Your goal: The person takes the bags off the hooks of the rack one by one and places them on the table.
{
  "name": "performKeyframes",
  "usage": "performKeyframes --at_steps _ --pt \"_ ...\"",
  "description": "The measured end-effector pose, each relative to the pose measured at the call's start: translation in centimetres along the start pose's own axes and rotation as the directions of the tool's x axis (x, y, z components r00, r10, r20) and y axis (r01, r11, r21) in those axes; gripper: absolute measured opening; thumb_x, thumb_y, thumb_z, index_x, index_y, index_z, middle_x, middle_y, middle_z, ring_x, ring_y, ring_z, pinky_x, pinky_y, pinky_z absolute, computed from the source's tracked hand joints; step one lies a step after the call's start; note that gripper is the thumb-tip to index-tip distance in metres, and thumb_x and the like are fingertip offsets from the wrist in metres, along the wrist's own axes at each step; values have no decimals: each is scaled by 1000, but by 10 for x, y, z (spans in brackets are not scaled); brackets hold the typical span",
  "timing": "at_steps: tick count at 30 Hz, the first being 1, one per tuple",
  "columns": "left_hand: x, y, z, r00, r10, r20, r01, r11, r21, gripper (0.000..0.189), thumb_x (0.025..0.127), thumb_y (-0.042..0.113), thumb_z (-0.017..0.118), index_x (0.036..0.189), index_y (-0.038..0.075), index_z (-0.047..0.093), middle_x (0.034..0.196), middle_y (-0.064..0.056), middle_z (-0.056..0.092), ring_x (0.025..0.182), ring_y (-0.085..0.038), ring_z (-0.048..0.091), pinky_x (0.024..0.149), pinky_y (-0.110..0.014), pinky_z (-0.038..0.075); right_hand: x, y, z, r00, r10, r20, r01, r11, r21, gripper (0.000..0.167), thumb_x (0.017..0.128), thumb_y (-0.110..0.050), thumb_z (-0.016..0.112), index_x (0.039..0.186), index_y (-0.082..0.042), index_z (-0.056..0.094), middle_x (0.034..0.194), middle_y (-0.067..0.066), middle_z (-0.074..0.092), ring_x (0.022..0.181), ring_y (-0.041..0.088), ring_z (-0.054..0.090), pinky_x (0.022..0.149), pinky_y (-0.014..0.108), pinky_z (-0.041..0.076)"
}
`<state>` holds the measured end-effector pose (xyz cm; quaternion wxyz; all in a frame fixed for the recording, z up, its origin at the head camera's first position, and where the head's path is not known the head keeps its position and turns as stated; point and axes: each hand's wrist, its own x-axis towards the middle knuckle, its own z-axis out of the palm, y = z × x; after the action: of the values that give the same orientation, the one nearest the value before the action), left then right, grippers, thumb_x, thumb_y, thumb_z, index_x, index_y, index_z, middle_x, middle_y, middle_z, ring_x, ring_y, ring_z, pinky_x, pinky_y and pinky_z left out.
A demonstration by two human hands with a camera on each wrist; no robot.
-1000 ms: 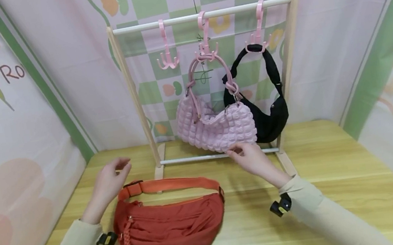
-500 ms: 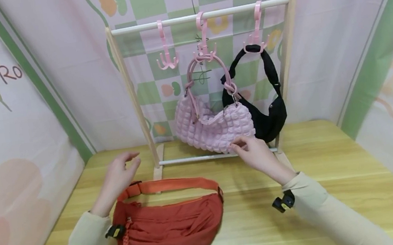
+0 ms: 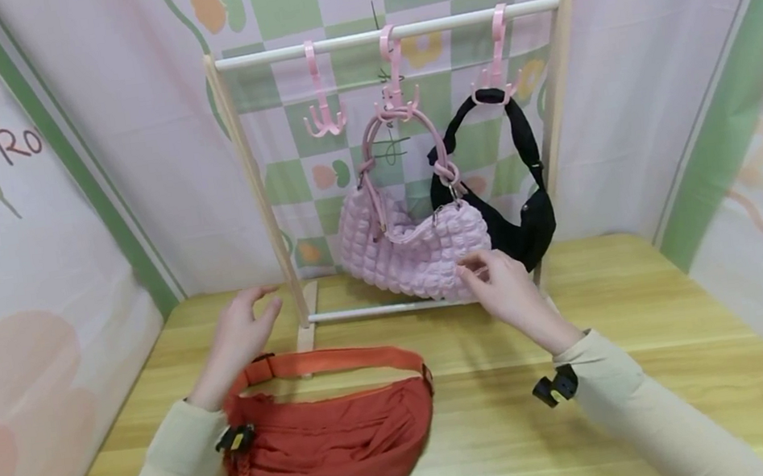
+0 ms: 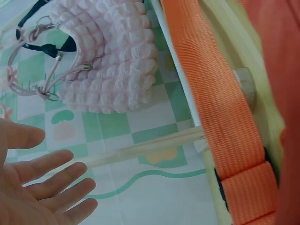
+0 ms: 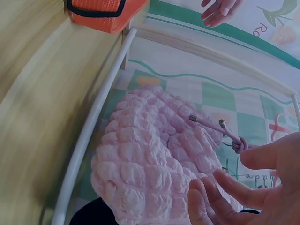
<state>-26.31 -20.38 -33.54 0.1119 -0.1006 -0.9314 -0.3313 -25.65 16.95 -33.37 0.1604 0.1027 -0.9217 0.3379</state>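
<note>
A pink puffy handbag point(image 3: 420, 253) hangs by its knotted handles from the middle pink hook point(image 3: 396, 98). My right hand point(image 3: 506, 289) hovers in front of its lower right corner; in the right wrist view the fingers are loosely bent with nothing between them. Behind and to the right, a black shoulder bag point(image 3: 533, 225) hangs from the right hook point(image 3: 496, 75). On the table lies a red waist bag point(image 3: 337, 439) with an orange strap point(image 3: 347, 357). My left hand point(image 3: 237, 335) is held above the strap's left end, and in the left wrist view its fingers are spread and hold nothing.
The wooden rack point(image 3: 252, 183) has a white top rail point(image 3: 354, 41) and a low white bar point(image 3: 377, 311). A pink hook point(image 3: 322, 108) at the left of the rail bears no bag. Patterned cloth point(image 3: 83, 150) encloses the wooden table point(image 3: 662, 361) at the back and sides.
My left hand has moved right and slightly forward, over the waist bag's left end. The right hand has shifted slightly right and up. The bags have stayed in place.
</note>
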Motion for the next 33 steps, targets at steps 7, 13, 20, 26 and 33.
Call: performKeyframes --at_steps 7,13,20,26,33 --pt "6 9 -1 1000 7 -8 -7 1000 1 42 99 30 46 135 8 52 140 -17 49 130 -36 43 107 -53 34 4 0 -5 998 -28 -63 28 1000 -6 29 95 -22 55 115 -3 61 104 17 62 93 31 64 84 45 51" --pt "11 15 0 999 32 -17 -32 999 -3 41 99 29 46 134 8 52 141 -15 49 123 -35 49 107 -53 34 7 0 -10 994 -39 -99 38 999 -21 29 95 -23 56 115 -1 61 102 18 62 91 32 63 84 46 50" --pt "17 21 1 998 56 -18 -57 998 -35 41 100 31 45 133 8 53 141 -15 49 132 -34 41 109 -53 32 10 -3 -17 993 -41 -108 39 999 -18 33 95 -22 53 120 -1 60 109 20 60 97 32 62 87 47 47" --pt "21 26 3 998 68 -17 -69 996 -62 43 100 36 44 134 11 53 141 -12 49 133 -31 41 110 -50 32 14 -5 -22 993 -35 -112 33 999 -15 36 96 -26 53 122 -2 58 111 20 59 99 33 61 88 47 47" --pt "26 35 5 996 84 -34 -86 994 -69 41 100 33 45 133 10 53 141 -13 49 133 -32 41 110 -50 31 17 -5 -26 990 -50 -133 48 999 -14 39 96 -27 52 124 0 57 113 22 58 101 35 60 88 49 46"
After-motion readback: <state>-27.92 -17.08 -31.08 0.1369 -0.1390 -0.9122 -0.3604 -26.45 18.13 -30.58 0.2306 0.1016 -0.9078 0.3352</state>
